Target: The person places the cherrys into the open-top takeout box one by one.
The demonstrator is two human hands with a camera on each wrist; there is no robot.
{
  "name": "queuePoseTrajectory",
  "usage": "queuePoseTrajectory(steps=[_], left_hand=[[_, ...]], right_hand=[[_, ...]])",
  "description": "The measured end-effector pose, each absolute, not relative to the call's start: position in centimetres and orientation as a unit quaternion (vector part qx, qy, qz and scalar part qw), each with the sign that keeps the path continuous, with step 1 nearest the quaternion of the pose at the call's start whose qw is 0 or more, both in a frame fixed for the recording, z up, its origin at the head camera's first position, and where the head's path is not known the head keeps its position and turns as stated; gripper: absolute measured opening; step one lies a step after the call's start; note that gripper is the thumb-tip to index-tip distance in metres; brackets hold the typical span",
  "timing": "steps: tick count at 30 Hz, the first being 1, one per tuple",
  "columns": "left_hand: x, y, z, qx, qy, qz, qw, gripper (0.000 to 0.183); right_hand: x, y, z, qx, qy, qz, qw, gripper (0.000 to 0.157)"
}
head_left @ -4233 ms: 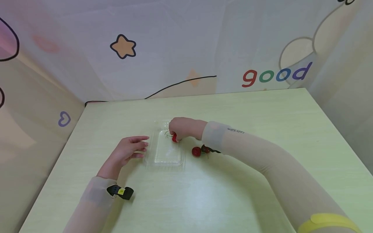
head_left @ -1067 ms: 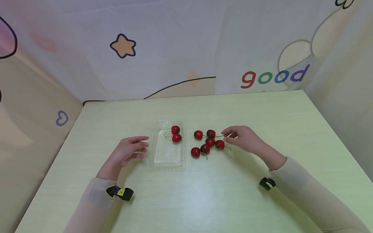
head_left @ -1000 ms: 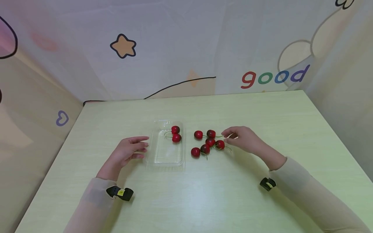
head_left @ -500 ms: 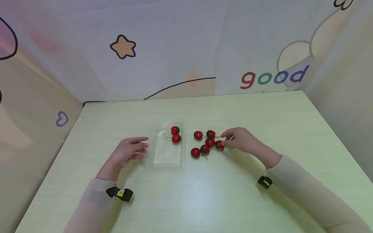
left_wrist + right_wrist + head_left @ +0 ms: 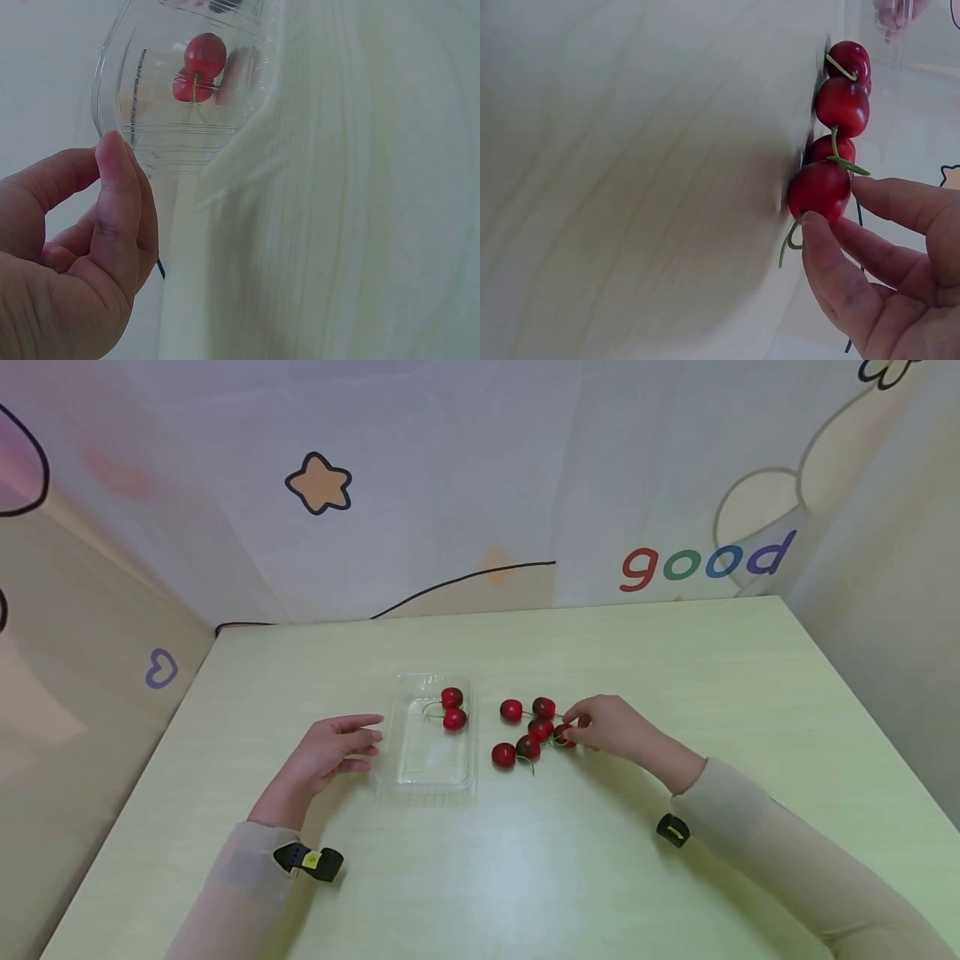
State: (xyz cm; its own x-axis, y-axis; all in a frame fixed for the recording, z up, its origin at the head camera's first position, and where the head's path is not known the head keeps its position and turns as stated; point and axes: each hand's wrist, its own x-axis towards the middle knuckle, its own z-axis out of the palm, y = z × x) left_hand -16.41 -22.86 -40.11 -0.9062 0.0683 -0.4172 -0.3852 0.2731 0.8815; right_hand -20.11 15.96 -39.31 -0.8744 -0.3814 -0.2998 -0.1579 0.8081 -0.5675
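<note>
My right hand [image 5: 607, 722] pinches a dark red cherry [image 5: 561, 737] at the right of a small cluster. In the right wrist view, the thumb lies against that cherry [image 5: 819, 189] near its green stem, and another finger meets its far side. My left hand [image 5: 330, 752] rests with fairly straight fingers at the left rim of a clear plastic container [image 5: 423, 768]. In the left wrist view, its fingertips touch the container's edge. Two cherries [image 5: 453, 719] with stems lie inside the container, towards its far right.
Several more cherries [image 5: 503, 756] lie close together on the pale wooden table [image 5: 480, 877], right of the container. A printed cloth backdrop [image 5: 465, 485] stands along the table's far edge and both sides.
My right hand left the container and came right to the loose cherries. Over the last second it has shifted slightly left and closed on one. The left hand stays at the container.
</note>
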Motion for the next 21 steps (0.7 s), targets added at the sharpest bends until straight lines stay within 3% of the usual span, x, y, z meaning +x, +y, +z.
queuePoseTrajectory(steps=[8, 21], left_hand=[[-16.38, -22.90, -40.22, -0.104, 0.779, 0.588, 0.190, 0.048], [-16.53, -22.86, -40.14, -0.104, 0.778, 0.590, 0.190, 0.048]], right_hand=[[-20.09, 15.62, -38.71, -0.164, 0.927, -0.259, 0.215, 0.027], [-19.86, 15.49, -38.74, -0.177, 0.931, -0.231, 0.221, 0.034]])
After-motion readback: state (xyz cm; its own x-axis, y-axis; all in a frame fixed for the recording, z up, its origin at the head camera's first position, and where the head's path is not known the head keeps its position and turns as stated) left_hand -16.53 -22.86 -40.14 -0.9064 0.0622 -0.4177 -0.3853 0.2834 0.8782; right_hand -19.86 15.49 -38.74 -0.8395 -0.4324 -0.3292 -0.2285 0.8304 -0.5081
